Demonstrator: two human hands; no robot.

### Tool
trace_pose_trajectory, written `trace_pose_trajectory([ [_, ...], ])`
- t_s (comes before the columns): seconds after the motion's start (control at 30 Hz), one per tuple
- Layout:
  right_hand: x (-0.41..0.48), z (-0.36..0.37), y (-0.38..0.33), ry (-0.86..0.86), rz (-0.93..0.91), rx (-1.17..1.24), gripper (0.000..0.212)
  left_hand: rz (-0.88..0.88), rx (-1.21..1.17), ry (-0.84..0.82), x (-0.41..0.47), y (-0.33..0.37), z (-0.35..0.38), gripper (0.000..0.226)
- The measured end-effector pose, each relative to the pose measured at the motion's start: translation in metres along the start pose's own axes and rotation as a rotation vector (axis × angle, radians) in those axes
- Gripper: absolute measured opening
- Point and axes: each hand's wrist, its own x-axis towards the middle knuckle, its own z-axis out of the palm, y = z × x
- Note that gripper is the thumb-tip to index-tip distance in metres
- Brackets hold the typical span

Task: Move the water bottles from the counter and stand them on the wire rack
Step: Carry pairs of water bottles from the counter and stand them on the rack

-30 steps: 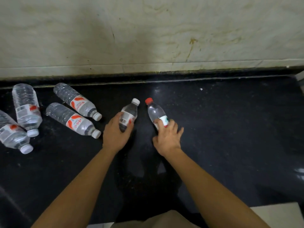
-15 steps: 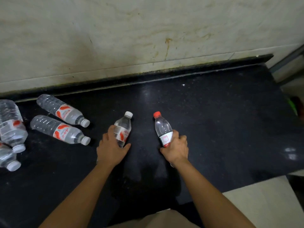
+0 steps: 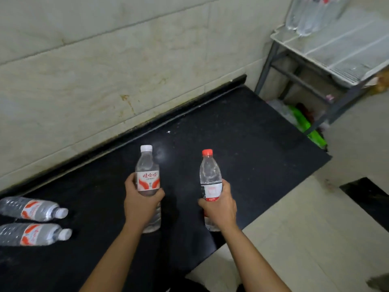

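My left hand [image 3: 140, 204] grips a clear white-capped bottle [image 3: 147, 171] with a red and white label, held upright above the black counter [image 3: 242, 140]. My right hand [image 3: 219, 207] grips a clear red-capped bottle [image 3: 209, 175], also upright and off the counter. Two more white-capped bottles [image 3: 33, 210] [image 3: 35, 233] lie on their sides at the counter's left edge. The wire rack [image 3: 336, 49] stands at the upper right beyond the counter's end, with several bottles [image 3: 305, 15] standing at its back.
A pale tiled wall [image 3: 126, 70] runs behind the counter. Under the rack's top shelf are dark metal legs [image 3: 267, 62] and something green [image 3: 303, 123] on the floor. Light floor tiles [image 3: 305, 228] lie to the right of the counter.
Both hands have lifted their bottles off the counter and turned them upright. The view has swung right, bringing the wire rack into sight and pushing the lying bottles to the left edge.
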Motion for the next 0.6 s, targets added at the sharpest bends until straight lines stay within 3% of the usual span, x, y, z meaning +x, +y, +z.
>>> trace_pose_trajectory([
  [0.37,0.053,-0.306,0.034,0.207,-0.287,0.126,0.080,0.297,-0.211,-0.098,-0.137,0.192,0.229,0.065],
  [0.6,0.103,-0.457,0.034,0.388,-0.393,0.441,0.072,0.444,-0.320,-0.197,-0.184,0.289,0.343,0.069],
])
